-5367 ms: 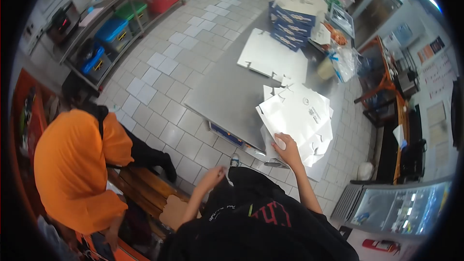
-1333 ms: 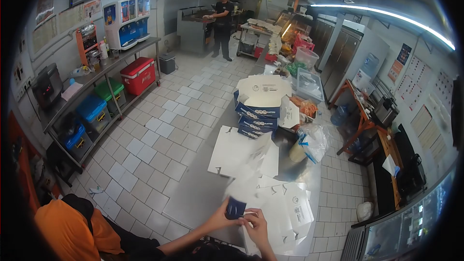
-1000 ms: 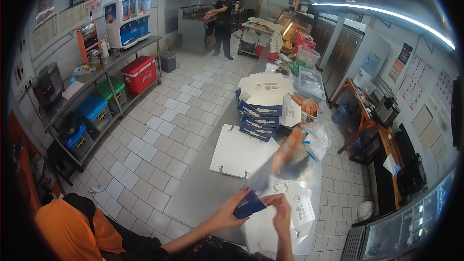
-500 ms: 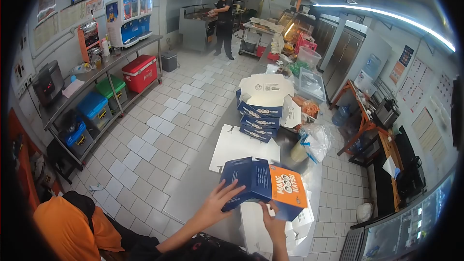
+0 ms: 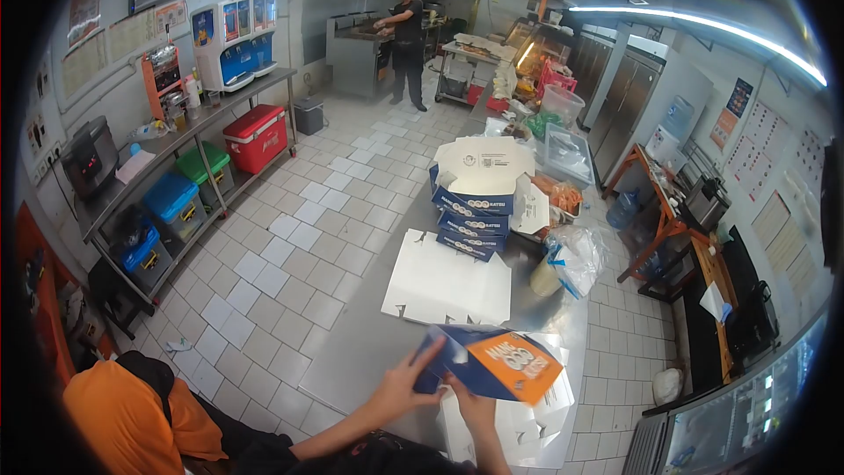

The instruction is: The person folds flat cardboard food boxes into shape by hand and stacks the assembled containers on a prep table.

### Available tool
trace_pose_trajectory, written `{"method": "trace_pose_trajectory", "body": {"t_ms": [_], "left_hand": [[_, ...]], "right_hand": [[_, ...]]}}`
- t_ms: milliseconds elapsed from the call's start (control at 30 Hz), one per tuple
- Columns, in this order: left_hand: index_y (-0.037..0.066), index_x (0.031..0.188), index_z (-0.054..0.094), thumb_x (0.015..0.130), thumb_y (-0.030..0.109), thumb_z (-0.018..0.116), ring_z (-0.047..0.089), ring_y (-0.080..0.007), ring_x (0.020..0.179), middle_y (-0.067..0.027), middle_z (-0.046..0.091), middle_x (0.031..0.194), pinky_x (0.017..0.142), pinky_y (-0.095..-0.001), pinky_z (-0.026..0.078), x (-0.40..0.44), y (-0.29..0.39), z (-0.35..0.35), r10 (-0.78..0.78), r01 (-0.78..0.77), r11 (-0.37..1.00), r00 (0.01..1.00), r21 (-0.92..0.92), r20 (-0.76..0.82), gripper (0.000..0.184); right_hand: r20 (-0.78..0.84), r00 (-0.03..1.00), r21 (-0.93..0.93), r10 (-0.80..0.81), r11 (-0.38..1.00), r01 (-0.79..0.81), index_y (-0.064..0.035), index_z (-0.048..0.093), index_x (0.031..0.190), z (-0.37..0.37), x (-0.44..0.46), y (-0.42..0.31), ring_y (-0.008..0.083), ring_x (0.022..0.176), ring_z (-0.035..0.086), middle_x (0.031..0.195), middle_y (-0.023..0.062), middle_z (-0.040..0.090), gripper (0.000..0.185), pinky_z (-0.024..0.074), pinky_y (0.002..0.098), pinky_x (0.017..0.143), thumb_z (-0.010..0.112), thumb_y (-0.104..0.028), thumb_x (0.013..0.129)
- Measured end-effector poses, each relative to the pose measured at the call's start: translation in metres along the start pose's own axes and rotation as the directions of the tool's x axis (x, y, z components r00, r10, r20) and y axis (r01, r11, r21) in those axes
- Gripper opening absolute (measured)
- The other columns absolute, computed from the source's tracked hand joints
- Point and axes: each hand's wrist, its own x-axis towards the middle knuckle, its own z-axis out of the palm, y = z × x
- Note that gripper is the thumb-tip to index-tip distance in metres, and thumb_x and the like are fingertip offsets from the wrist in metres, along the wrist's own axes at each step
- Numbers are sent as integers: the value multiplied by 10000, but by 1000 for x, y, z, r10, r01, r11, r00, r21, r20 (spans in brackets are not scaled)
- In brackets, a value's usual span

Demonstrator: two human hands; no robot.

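A blue and orange cardboard food box (image 5: pixel 514 362), partly folded and printed with white lettering, is tilted in the air over the near end of the metal table. My left hand (image 5: pixel 411 380) grips its left end, thumb below and fingers along the side. At the lower front edge, my right hand (image 5: pixel 471 403) pinches the card; some of those fingers are hidden behind it. Beneath the box lie flat white box blanks (image 5: pixel 547 413). Farther up are more blanks (image 5: pixel 450 286), white side up, in front of a stack of folded blue boxes (image 5: pixel 475 224), the top one with its lid raised.
The steel table (image 5: pixel 352 361) carries a jar (image 5: pixel 543 278), a plastic bag (image 5: pixel 580 255) and clear tubs (image 5: pixel 564 154) along its right side. A co-worker (image 5: pixel 407 44) stands by the far stove. An orange-covered item (image 5: pixel 132 413) is at my lower left.
The box has tipped and turned, its orange panel now foreshortened and lower. My left hand has shifted down with it, and my right hand has moved slightly left. The co-worker's arms have moved.
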Motion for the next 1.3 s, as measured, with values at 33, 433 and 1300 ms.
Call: {"method": "trace_pose_trajectory", "body": {"t_ms": [33, 433, 1300], "left_hand": [[73, 1402, 189, 726, 215, 669, 414, -349, 1202, -209, 322, 1364, 974, -373, 370, 0, -16, 1, 17, -30, 991, 994, -127, -108, 841], [92, 1409, 160, 832, 388, 487, 382, -236, 1202, -116, 364, 1321, 923, -359, 398, -2, -112, -13, -117, 179, 534, 984, -827, 137, 727], [56, 1412, 129, 691, 242, 715, 468, -283, 1134, -218, 431, 1261, 960, -369, 358, 11, -59, 15, -1, 5, 942, 1000, -335, 14, 948]], "right_hand": [[-3, 1000, 2, -3, 1000, 3, -19, 603, 926, -8, 5, -16, 162, 856, 576, 889, 84, 615, 161, 446, 280, 767, 628, -130, 812], [238, 917, 180, 321, 913, -366, 10, 404, 1253, -81, -15, 79, 159, 954, 527, 1120, 77, 527, 557, 464, 301, 791, 367, -445, 934], [48, 857, -641, 513, 674, -368, 16, 607, 1014, -74, 8, 38, 207, 796, 623, 907, 199, 634, 297, 477, 332, 695, 642, -163, 779]]}}
